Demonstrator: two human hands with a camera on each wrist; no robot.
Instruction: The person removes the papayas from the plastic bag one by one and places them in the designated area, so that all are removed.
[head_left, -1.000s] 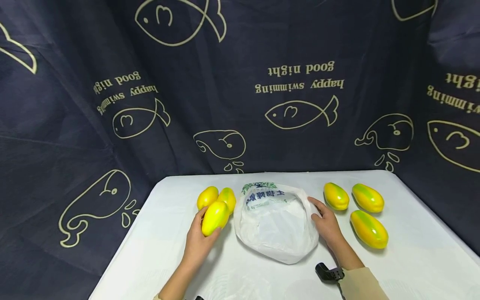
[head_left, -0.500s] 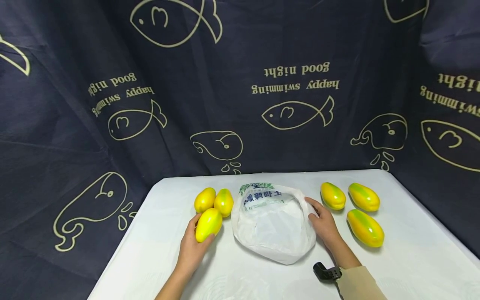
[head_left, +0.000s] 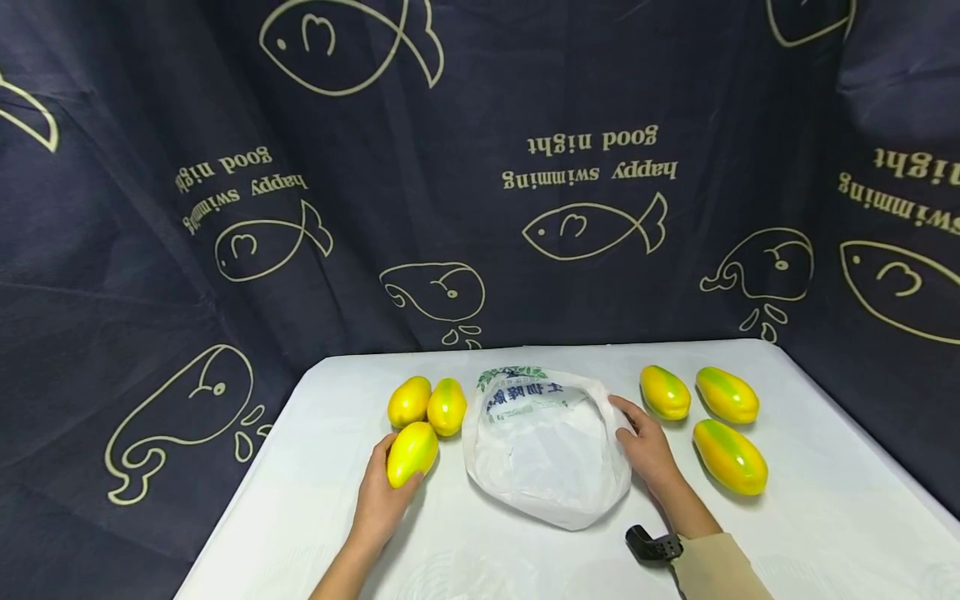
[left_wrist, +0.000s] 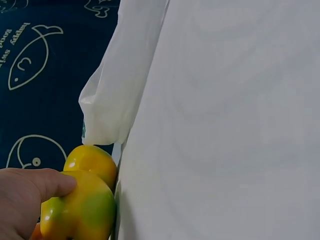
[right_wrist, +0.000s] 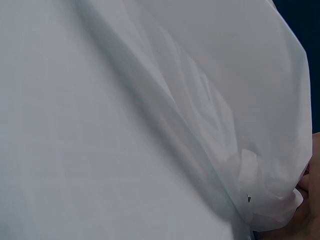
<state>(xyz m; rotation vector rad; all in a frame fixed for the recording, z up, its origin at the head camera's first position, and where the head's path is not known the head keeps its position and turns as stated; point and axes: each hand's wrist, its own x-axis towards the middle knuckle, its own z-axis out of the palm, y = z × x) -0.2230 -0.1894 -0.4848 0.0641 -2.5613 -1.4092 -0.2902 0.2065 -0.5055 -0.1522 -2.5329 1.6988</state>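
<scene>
My left hand grips a yellow papaya with a green patch, low over the table at the left. The thumb lies along its near side, while the far fingers are mostly hidden behind it. Just beyond are two more yellow papayas, one at the left and one at the right. A white plastic bag with blue and green print stands open-mouthed in the middle. My right hand holds its right rim; in the right wrist view, the bag hides most of the fingers.
Three yellow-green papayas lie right of the bag: a back left one, a back right one and a front one. The white table ends at a dark curtain printed with fish and whales.
My left hand has moved the papaya down and left, away from the bag and clear of the two behind it. The right hand keeps its hold on the bag. The head view shifted slightly.
</scene>
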